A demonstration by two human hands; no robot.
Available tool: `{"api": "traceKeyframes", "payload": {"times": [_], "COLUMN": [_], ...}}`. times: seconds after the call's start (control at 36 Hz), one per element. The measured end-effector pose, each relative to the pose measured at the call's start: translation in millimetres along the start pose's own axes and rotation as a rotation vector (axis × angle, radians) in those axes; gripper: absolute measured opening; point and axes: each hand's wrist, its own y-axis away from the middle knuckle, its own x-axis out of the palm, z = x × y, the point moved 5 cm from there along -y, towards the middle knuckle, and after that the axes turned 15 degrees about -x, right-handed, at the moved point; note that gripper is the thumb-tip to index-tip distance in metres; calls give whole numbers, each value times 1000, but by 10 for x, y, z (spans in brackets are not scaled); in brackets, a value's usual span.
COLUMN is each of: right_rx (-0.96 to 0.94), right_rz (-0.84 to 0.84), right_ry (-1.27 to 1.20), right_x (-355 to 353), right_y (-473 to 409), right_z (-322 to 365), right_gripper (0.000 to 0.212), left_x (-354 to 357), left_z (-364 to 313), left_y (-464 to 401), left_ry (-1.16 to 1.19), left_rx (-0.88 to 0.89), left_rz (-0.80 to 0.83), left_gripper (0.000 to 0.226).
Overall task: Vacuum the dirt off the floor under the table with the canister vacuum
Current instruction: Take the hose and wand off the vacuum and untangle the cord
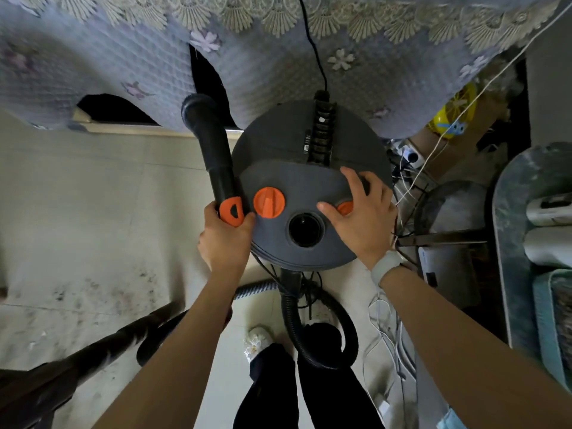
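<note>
A round grey canister vacuum (297,181) stands on the floor in front of the table, seen from above, with an orange knob (268,202) and a dark round port (305,229) on its lid. My left hand (224,239) is closed around a black hose handle (210,150) at its orange clip, just left of the canister. My right hand (360,212) lies spread on the lid, fingers over a small orange button (345,208). A ribbed black hose (297,329) loops from the canister's near side. Dark dirt specks (102,292) lie on the pale tiles at the left.
The table's lilac lace cloth (278,66) hangs down behind the vacuum. A black power cord (312,41) runs up over it. Tangled white cables (387,323) and a stool frame (445,236) crowd the right. A dark tube (93,357) slants at lower left. My feet are below.
</note>
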Motion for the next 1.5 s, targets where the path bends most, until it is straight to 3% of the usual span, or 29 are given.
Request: {"api": "traceKeyframes", "payload": {"times": [0.42,0.67,1.0,1.36,1.5], "right_rx": [230,287,228,224,115], "right_rz": [-161,-159,-21,-50,-112], "right_ry": [36,23,20,-39,-198], "right_x": [-111,-166,-242,-317,-346], "right_y": [-9,-242,-357,-491,-111], "right_z": [-334,-534,-735,-761,-744], "right_gripper": [72,72,83,76,68], "left_x": [438,586,788,712,540], "left_z": [-694,-940,-1009,-1119,-811], "left_y": [-150,-262,-275,-46,243], "left_ry": [-68,-137,-111,-184,-58], "left_rx": [222,320,323,401,367], "left_rz": [230,367,244,223,237], "left_gripper": [51,57,60,53,49]}}
